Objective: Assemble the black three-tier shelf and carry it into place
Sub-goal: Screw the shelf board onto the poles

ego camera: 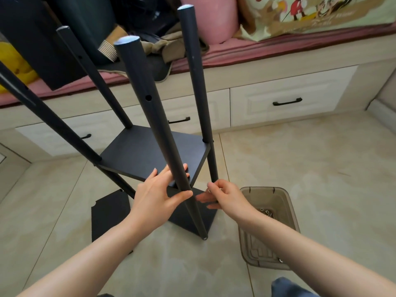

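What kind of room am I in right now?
Likely a bedroom or living room at home: a padded storage bench with drawers, a pink cushion and cartoon-print pillow on it, tiled floor.

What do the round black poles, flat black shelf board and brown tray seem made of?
Round black poles: possibly painted metal tube, satin sheen, drilled holes. Flat black shelf board: likely matte laminated wood board, thin edge. Brown tray: translucent plastic, moulded ribs.

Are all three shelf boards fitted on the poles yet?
No: one black board lies flat on the floor beside the poles, not fitted on them.
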The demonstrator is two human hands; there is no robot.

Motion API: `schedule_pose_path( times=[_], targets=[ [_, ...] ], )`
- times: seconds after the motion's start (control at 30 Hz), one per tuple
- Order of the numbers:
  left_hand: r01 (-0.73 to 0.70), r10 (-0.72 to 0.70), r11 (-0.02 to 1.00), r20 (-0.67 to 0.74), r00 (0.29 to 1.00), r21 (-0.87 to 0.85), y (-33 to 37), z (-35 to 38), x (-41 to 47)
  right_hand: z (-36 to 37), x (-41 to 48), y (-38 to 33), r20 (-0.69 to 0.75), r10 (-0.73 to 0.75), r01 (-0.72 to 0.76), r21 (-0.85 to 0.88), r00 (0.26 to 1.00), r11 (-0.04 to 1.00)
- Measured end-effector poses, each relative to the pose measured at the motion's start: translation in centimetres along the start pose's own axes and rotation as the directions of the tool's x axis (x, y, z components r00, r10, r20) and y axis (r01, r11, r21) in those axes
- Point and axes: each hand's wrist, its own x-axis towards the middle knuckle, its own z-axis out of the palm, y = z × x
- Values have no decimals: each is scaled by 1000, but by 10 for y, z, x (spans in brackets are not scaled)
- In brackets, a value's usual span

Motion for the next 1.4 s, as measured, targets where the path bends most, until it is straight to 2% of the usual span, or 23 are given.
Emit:
schedule_pose_path(
  times=[0.1,0.3,0.57,0.7,0.83,0.97,1.27,1.4],
  targets=[
    [76,-74,996,31,997,-38,-3,-11,8,9,10,-3,-58,-30,28,-36,998,999],
    [169,-166,969,33,986,-180,-7,-42,29,37,29,-10,-74,-136,126,-127,988,984],
    [239,-231,884,69,971,-403,-35,-88,54,55,41,-47,-22,-199,197,-53,980,979],
    [240,-265,824,25,964,-514,-53,-105,59,62,33,-63,-46,-261,253,-131,964,959],
    [292,-362,746,3,932,-599,-73,-120,51,80,30,-76,-77,-315,280,-292,946,914],
    [320,-439,632,15,898,-705,-102,-135,34,104,32,-79,-53,-308,262,-404,950,876],
    [290,-546,421,16,838,-859,-199,-141,-17,170,55,-84,22,-201,190,-433,979,881],
    [283,-590,363,16,807,-888,-230,-129,-38,191,69,-84,31,-174,169,-445,984,880]
  ],
)
